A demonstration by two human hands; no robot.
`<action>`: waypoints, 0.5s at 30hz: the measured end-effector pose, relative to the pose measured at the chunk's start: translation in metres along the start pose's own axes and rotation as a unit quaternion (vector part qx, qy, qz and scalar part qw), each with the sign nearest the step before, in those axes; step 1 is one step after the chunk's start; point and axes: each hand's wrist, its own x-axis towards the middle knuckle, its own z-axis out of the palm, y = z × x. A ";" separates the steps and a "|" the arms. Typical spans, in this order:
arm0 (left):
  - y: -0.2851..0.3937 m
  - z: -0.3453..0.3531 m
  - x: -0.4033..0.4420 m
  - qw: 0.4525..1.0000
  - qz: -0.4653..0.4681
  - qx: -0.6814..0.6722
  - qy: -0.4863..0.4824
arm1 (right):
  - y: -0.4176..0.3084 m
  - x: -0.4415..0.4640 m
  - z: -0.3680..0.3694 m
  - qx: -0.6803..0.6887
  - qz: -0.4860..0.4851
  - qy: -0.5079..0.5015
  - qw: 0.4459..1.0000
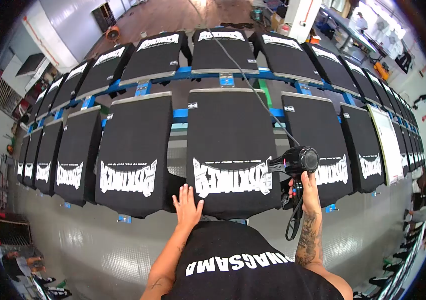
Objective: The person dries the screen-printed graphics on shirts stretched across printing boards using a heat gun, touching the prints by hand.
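Note:
My right hand is wrapped round the handle of a black hair dryer, whose nozzle points left over the right end of a white print. That print lies on a black T-shirt stretched over a flat board straight in front of me. My left hand rests with fingers spread at the lower left edge of the same shirt. From the dryer a grey cord runs up and away across the boards. A black cord loop hangs below the handle.
Two long rows of boards carry more printed black shirts, such as the one to the left. A blue rail runs between the rows. A white framed screen leans among the boards at right. An orange fan stands far back.

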 end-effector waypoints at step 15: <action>-0.054 -0.016 0.032 0.997 0.076 0.012 -0.010 | 0.004 0.025 0.184 -0.006 0.080 -0.251 0.965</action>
